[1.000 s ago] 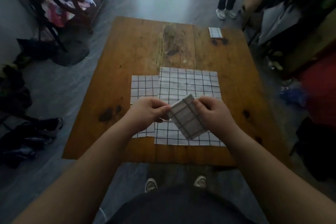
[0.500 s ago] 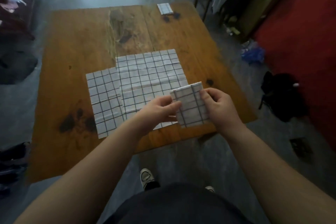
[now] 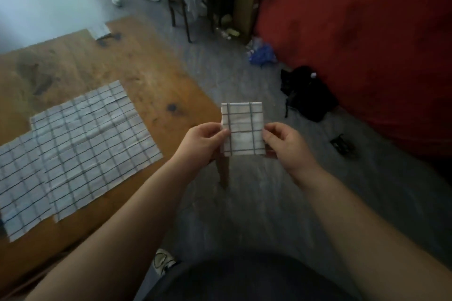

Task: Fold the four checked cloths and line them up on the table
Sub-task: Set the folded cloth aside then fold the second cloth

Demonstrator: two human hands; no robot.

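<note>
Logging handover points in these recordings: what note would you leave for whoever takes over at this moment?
Left hand and right hand pinch opposite sides of the held cloth, folded small, in the air off the table.
Folded cloth lies at the table's far corner; one flat cloth overlaps a second flat cloth, both unfolded.
Done: two folded, one placed. Left: place this one in line, fold and line up two more.

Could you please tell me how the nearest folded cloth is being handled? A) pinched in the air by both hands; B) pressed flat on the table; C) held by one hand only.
A: the left hand and the right hand each pinch a side edge of the folded cloth, which is held clear of the table.
</note>
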